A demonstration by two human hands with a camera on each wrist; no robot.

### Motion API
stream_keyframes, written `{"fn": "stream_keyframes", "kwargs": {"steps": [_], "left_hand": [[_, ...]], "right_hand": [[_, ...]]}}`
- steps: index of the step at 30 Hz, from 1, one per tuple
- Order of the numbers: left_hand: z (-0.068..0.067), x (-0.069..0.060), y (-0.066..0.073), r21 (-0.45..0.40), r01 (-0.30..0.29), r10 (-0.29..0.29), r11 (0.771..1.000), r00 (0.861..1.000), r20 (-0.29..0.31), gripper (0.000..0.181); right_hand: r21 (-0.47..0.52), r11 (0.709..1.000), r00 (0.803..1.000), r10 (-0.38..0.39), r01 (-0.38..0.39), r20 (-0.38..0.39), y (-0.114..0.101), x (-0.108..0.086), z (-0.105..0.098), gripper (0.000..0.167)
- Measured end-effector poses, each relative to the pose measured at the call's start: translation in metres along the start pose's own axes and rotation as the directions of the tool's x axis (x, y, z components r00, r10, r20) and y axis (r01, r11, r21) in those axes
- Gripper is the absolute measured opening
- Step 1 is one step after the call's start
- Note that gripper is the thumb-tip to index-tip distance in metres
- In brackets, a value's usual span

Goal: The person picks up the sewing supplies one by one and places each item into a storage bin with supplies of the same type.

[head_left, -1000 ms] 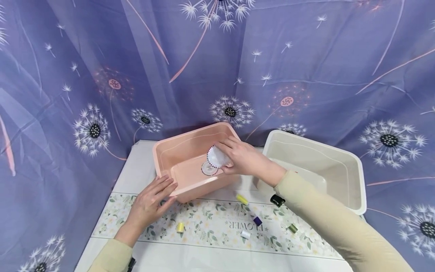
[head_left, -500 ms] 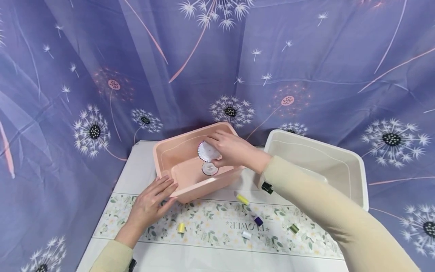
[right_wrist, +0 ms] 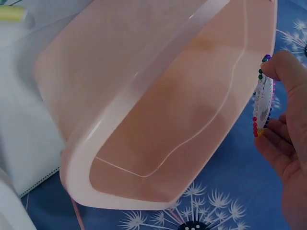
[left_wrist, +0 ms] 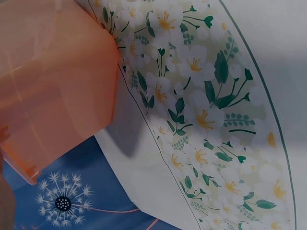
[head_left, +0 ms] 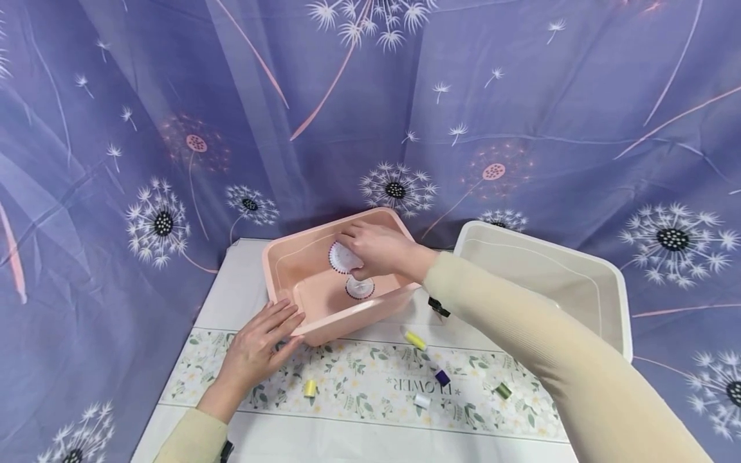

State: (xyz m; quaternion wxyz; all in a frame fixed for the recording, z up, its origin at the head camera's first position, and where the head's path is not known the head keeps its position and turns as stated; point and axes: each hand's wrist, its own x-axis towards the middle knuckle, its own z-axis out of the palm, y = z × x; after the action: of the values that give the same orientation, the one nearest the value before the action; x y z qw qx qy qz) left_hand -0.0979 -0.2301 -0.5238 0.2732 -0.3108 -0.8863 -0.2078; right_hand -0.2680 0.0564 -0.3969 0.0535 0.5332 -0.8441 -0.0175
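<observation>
The right hand (head_left: 376, 247) pinches a beaded disc (head_left: 343, 258) between thumb and fingers, holding it tilted over the opening of the pink bin (head_left: 359, 321). Red, green, blue and yellow beads show along its edge in the right wrist view. The left hand (head_left: 255, 344) rests on the bin's near left corner, fingers extended over the rim and holding nothing. A second disc (head_left: 360, 288) lies inside the bin, below the first. In front, on the worktop (head_left: 347, 440), are two yellow spools (head_left: 310, 388), well apart, and purple (head_left: 442, 377), white (head_left: 422, 401) and green (head_left: 503, 391) ones. The white bin (head_left: 585, 267) stands right of the pink one, partly hidden by the right sleeve (head_left: 521, 321). A dandelion-print curtain (head_left: 347, 96) hangs behind.
</observation>
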Motion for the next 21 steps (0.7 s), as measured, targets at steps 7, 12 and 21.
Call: {"fn": "stream_keyframes", "kwargs": {"steps": [7,12,21], "left_hand": [[0.0,0.0,0.001,0.006,0.018,-0.018,1.0,1.0,0.022,0.055],[0.0,0.0,0.001,0.008,0.021,-0.022,1.0,1.0,0.021,0.053],[-0.001,0.002,0.002,0.004,-0.001,0.001,1.0,1.0,-0.006,0.052]], "right_hand": [[-0.067,0.998,0.998,-0.014,0.019,0.069,0.001,0.013,0.005,0.071],[-0.081,0.997,0.993,-0.002,0.011,0.118,0.002,0.022,0.009,0.066],[-0.075,0.997,0.978,0.031,-0.016,0.208,0.002,0.031,0.018,0.063]]}}
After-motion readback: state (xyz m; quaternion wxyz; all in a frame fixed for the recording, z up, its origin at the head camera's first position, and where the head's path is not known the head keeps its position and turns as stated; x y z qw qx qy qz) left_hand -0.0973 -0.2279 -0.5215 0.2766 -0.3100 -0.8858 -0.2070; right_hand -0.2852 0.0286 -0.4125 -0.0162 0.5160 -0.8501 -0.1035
